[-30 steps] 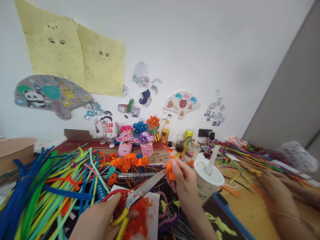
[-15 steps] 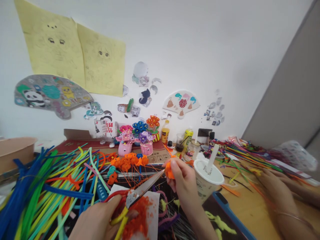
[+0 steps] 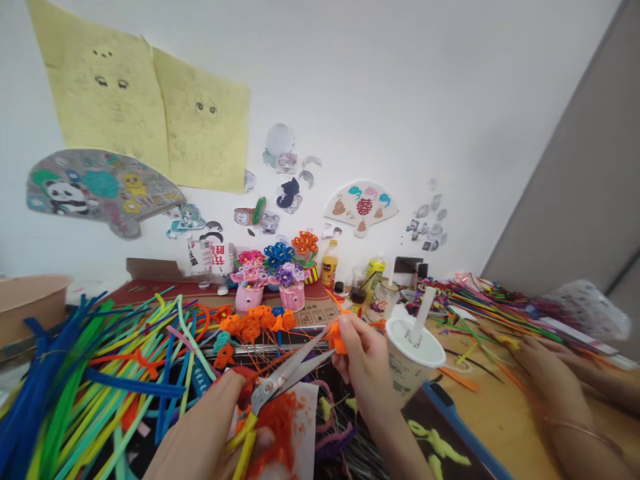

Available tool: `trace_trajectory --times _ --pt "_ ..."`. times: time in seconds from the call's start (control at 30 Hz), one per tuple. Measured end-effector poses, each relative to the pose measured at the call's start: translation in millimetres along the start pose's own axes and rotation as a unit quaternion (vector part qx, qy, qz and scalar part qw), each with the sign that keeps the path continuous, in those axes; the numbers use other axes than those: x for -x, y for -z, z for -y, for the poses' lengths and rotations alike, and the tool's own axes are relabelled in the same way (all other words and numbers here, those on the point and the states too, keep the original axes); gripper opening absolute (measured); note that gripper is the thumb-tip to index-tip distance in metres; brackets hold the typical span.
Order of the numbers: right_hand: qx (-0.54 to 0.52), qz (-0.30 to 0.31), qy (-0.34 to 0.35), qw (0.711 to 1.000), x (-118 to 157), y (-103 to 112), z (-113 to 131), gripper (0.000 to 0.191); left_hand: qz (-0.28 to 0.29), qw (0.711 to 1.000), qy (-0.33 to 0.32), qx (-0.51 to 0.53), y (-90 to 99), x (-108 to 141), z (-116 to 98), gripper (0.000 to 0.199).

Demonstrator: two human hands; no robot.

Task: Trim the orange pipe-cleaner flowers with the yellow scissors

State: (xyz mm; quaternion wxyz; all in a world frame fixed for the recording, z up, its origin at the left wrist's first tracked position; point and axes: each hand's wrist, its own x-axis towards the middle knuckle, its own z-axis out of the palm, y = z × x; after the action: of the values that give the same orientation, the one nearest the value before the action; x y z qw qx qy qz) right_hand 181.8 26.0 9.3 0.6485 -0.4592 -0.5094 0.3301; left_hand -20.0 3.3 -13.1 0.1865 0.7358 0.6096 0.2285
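Observation:
My left hand (image 3: 207, 427) grips the red and yellow handles of a pair of scissors (image 3: 273, 390). Their blades are parted, with the tips at the left edge of a small fuzzy orange flower (image 3: 338, 337). Fingertips of my right hand (image 3: 367, 363) pinch that flower above the middle of the workspace. Below the scissors, orange fluff (image 3: 283, 427) lies scattered on a white sheet (image 3: 306, 417). Several finished-looking orange flowers (image 3: 253, 325) on thin stems lie just behind.
A lidded white cup (image 3: 413, 353) with a straw stands right of my right hand. Colourful pipe cleaners (image 3: 125, 367) are heaped at left. Flower pots (image 3: 293, 298) and bottles (image 3: 329, 265) stand by the wall. Another person's hands (image 3: 555, 380) are over the wooden table at right.
The scissor blades have opened from nearly closed, and now sit around the flower's left edge. My left hand has shifted slightly right and up. My right hand still pinches the flower.

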Motion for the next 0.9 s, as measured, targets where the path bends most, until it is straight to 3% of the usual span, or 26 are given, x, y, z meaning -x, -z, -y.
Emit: trace_trajectory --times 0.2,0.9 --pt "0.005 0.002 -0.002 1.000 1.8 -3.7 -2.1 0.042 0.053 0.997 0.013 -0.048 -0.5 -1.5 -3.8 0.025" --pt "0.010 -0.003 0.006 1.000 2.3 -3.6 -0.6 0.042 0.063 0.997 -0.023 -0.038 2.0 -3.0 -0.7 0.021"
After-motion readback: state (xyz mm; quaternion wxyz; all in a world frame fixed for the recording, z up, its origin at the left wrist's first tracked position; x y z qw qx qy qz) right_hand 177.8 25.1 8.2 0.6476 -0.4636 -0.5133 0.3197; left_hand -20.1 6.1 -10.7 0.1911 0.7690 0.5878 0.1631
